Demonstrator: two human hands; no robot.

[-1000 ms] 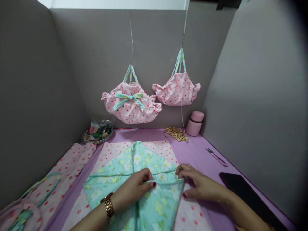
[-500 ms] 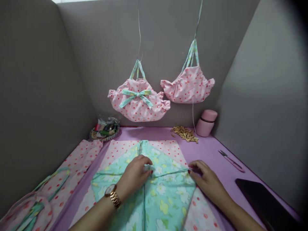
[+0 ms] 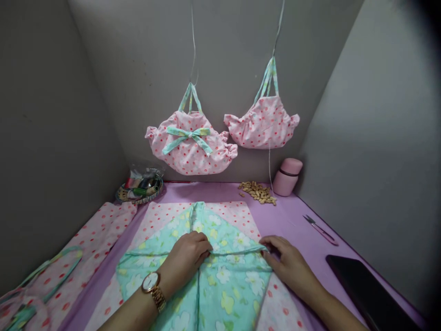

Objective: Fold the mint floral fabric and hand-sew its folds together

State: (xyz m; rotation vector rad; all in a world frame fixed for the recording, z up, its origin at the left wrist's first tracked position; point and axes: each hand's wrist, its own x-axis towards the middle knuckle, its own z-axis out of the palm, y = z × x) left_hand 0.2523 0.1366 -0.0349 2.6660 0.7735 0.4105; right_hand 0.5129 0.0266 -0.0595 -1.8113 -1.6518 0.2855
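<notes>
The left hand (image 3: 186,255) curls over its fingertips, hiding them; mint floral cloth (image 3: 223,289) runs off the bottom edge, the black slab (image 3: 372,294) too (phone or tablet, unclear); basket (image 3: 139,195) contents too small to tell.

Left hand (image 3: 188,257), gold watch at wrist, pressed flat on mint-green floral fabric (image 3: 223,289) at folded edge. Right hand (image 3: 287,264) fingertips on same fold, right end. Pink dotted cloth (image 3: 237,214) beneath, on purple table (image 3: 292,220). Two pink fabric bags (image 3: 191,147) hanging behind.
</notes>
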